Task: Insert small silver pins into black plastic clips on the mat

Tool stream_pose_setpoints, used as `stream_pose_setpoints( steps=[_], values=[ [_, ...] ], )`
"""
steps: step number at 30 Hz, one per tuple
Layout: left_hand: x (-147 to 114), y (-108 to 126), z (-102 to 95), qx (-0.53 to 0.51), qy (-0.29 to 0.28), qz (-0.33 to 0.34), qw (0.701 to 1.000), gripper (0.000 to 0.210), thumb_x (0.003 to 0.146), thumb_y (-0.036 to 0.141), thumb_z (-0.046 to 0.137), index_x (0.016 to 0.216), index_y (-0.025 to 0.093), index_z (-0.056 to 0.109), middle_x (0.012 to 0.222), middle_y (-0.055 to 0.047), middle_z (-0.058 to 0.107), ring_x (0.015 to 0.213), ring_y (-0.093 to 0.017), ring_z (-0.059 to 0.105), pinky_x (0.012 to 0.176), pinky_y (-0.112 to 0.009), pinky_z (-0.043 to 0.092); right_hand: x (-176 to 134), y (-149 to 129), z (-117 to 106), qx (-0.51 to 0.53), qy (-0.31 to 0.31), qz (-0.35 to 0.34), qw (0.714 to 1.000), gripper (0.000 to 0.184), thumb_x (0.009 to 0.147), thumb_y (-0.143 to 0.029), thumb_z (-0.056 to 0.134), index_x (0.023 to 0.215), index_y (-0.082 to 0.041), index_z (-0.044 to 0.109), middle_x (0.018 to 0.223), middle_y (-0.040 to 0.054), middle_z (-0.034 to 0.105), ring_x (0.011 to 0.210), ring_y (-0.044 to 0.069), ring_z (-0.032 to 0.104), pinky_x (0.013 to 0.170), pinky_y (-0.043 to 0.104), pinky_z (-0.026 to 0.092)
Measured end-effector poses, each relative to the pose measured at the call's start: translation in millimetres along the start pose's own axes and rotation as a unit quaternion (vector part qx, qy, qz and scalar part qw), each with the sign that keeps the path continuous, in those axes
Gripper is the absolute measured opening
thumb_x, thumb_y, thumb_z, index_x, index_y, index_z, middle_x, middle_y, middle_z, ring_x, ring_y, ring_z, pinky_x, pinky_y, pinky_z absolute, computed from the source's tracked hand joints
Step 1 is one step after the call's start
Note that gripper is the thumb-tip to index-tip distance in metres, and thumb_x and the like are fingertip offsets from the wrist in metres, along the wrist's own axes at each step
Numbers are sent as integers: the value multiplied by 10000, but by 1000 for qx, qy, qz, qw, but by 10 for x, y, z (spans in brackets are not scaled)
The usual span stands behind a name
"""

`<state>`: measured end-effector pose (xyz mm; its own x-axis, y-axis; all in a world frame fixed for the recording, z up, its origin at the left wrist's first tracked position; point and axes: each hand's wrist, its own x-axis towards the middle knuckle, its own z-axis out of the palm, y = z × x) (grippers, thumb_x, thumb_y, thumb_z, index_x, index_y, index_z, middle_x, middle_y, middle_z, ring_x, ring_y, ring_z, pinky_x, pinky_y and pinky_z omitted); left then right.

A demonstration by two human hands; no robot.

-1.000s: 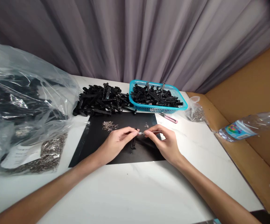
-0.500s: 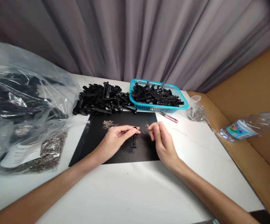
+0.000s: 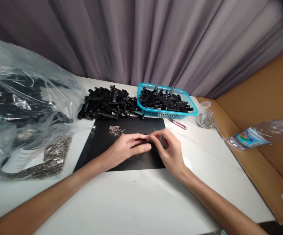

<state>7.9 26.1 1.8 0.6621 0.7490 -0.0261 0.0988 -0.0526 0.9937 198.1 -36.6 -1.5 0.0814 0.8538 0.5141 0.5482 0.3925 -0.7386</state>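
Observation:
My left hand (image 3: 124, 148) grips a narrow black plastic part (image 3: 144, 140) between thumb and fingers, and most of it is hidden behind them. At the part's right end, the thumb and forefinger of my right hand (image 3: 169, 148) are pinched together and touch it or nearly so. Whatever lies in that pinch is too small to make out. Both hands hover over a black mat (image 3: 131, 163). Beyond my left hand, a small heap of thin metal pieces (image 3: 115, 130) rests on the mat; a few more show behind my right fingers.
A pile of black parts (image 3: 107, 106) lies behind the mat, beside a blue basket (image 3: 172, 113) of similar parts. Pink-handled snips (image 3: 179, 124) and a small bag (image 3: 206, 117) are to the right, a bottle (image 3: 251, 137) by the cardboard. Clear bags (image 3: 55, 156) fill the left.
My right hand has moved left and now meets the left hand at the black part. The part, which hung down below my left fingers, has been turned and is mostly covered.

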Motion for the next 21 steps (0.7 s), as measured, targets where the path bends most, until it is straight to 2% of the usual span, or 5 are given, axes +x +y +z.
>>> stream_pose_setpoints(
  steps=[3, 5, 8, 12, 21],
  values=[
    [-40, -13, -11, 69, -23, 18, 997, 682, 705, 422, 896, 1328, 256, 673, 1460, -61, 624, 1391, -289, 554, 1221, -454, 420, 28, 76, -64, -60, -9, -12, 998, 102, 1029, -173, 554, 978, -218, 630, 935, 12, 670, 821, 164, 605, 729, 292, 462],
    [-58, -24, -1, 125, -23, 34, 991, 607, 750, 444, 861, 1304, 274, 680, 1492, -60, 593, 1400, -291, 545, 1227, -484, 409, 47, 128, -117, -103, -20, -32, 994, 90, 1035, -171, 540, 1003, -218, 610, 966, 23, 681, 861, 175, 613, 760, 299, 470],
    [-67, -42, 26, 121, 1, 50, 991, 550, 767, 443, 848, 1245, 271, 635, 1413, -68, 637, 1244, -263, 669, 1135, -474, 523, 76, 173, -191, -153, -43, -82, 984, 76, 1036, -186, 554, 992, -218, 607, 968, 33, 707, 881, 193, 614, 790, 313, 482],
    [-63, -66, 37, 97, 48, 44, 993, 793, 666, 406, 919, 1296, 287, 451, 1322, -83, 678, 1056, -239, 749, 1014, -460, 614, 97, 162, -231, -202, -58, -143, 967, 100, 1032, -203, 577, 962, -206, 649, 912, 34, 738, 827, 199, 598, 753, 313, 491],
    [-38, -12, 60, 136, 46, 41, 989, 667, 663, 423, 903, 1225, 222, 605, 1255, -56, 706, 1210, -257, 690, 1116, -416, 555, 61, 66, -116, -289, -32, -224, 930, 168, 1045, -209, 572, 982, -184, 726, 940, 27, 795, 770, 165, 640, 692, 293, 468]
  ],
)
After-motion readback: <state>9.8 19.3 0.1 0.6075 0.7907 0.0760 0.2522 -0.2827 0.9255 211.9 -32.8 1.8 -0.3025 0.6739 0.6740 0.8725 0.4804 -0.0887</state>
